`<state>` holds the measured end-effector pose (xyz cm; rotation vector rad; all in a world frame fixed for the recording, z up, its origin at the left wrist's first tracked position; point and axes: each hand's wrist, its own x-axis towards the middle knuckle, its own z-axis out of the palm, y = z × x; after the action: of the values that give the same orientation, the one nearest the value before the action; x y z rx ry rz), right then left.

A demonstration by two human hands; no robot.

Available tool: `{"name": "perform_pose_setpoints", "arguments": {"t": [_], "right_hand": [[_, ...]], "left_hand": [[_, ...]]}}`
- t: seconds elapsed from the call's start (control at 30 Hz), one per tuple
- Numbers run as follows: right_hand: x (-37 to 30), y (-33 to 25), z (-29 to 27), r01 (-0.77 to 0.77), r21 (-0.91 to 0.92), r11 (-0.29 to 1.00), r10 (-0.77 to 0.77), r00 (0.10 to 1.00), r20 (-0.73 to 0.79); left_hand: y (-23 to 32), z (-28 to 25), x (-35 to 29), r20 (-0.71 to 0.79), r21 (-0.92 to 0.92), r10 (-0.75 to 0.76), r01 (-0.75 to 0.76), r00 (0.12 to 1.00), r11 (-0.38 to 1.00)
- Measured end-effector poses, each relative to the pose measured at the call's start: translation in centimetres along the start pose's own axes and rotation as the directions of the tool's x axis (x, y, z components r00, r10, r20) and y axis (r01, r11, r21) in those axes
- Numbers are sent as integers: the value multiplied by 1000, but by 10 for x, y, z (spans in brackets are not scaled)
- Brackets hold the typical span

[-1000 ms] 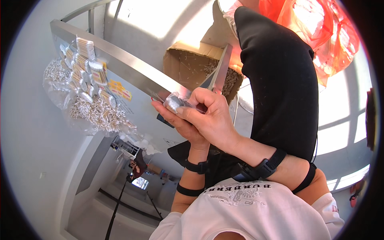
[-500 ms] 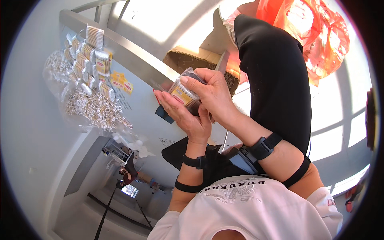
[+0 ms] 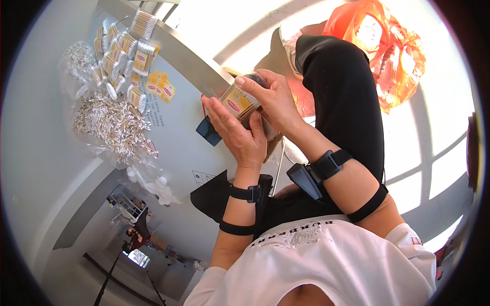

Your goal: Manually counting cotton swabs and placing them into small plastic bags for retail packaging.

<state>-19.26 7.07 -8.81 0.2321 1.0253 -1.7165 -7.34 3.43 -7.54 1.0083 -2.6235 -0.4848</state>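
Note:
A clear plastic pack of cotton swabs [image 3: 239, 101] with a yellow label card is held between both my hands, tilted, near the table edge. My left hand [image 3: 236, 133] cradles it from the near left, fingers long and fairly straight along its side, thumb at its lower end. At the pack's right end, my right hand [image 3: 275, 102] grips the plastic, thumb on top and the other fingers mostly hidden behind. Several finished-looking swab packs [image 3: 115, 58] are piled on the table at the left, beside a heap of loose cotton swabs [image 3: 112, 125] on plastic film.
Yellow label cards [image 3: 161, 86] lie beside the packs on the grey table [image 3: 178, 127]. A dark blue flat piece [image 3: 208, 131] sits by my left hand. An orange-red plastic bag [image 3: 383, 56] stands on the sunlit floor beyond my leg. Another person [image 3: 137, 238] is far off at lower left.
The view has shifted slightly, so the table piles and red bag sit differently in it. Both hands stay on the pack, with the right thumb still pressed on its top.

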Motion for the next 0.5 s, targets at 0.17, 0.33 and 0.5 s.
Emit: {"name": "perform_pose_setpoints", "arguments": {"t": [0.17, 0.33, 0.5], "right_hand": [[-1, -9, 2, 350, -730, 587, -525, 851, -14], [0, -30, -3, 374, -828, 418, -587, 807, 68], [-3, -10, 9, 256, -966, 43, -555, 810, 190]], "left_hand": [[-5, -3, -8, -153, -254, -89, 48, 984, 966], [-23, -15, -24, -80, -61, -85, 80, 993, 995], [-19, -17, -31, -15, 96, -155, 155, 988, 983]]}}
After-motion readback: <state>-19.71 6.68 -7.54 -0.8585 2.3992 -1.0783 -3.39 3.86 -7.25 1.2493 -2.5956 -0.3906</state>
